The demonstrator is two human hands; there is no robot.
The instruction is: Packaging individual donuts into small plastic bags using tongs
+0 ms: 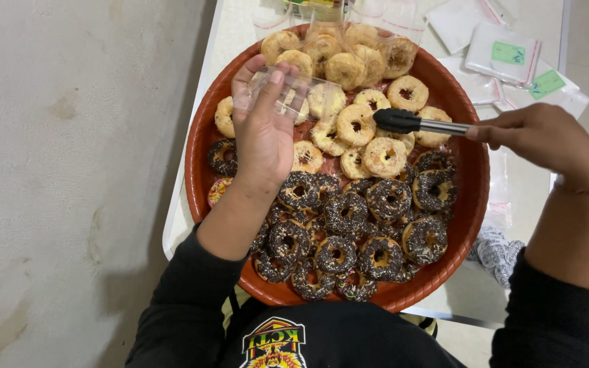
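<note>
the left hand [262, 133] and its clear plastic bag [277, 92] hide several pale donuts. the tongs [414, 123] disappear into the right hand [547, 140], so their handles are unseen. sealed packets [509, 54] and clear bags [328, 13] are cut off at the top edge.

A white table [192, 204] stands over a grey floor [69, 184]. Sealed clear packets [509, 54] with green labels lie at its far right corner, near more clear plastic [376, 10] at the far edge. A patterned black-and-white cloth [499, 251] lies on the table's right side, beside a flat clear bag [499, 191].
</note>
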